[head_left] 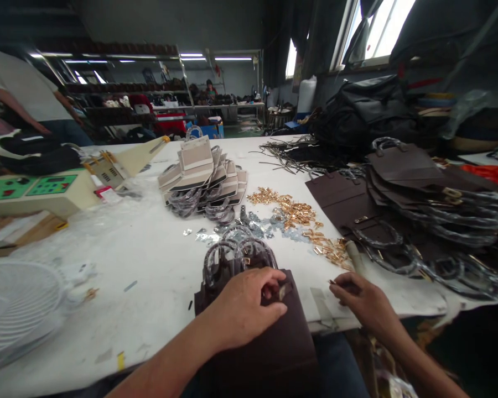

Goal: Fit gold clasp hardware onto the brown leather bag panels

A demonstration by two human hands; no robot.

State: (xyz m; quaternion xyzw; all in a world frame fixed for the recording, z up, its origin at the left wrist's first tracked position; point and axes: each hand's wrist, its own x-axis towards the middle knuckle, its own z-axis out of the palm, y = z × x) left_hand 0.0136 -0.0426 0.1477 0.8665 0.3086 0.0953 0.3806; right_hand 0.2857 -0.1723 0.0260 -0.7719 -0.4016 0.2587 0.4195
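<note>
The white worktable (149, 309) is supporting everything at hand. Brown bag parts (410, 171) are lying stacked to the right, probably for easy reach. The dark brown bag piece (274, 348) is extending over the near edge, its plastic-wrapped handles (219, 260) pointing away, presumably leaving its upper face accessible. Pale panels (197, 160) are resting beyond. The left hand (244, 304) is reaching over the piece, thumb and forefinger standing apart, probably steadying it; firm contact is remaining unclear. The right hand (365, 301) is pinching a tiny fitting (331, 282) between closed fingertips. Gold fittings (301, 213) are lying loose, seemingly for picking singly. No brand, label or writing is showing legibly.
</note>
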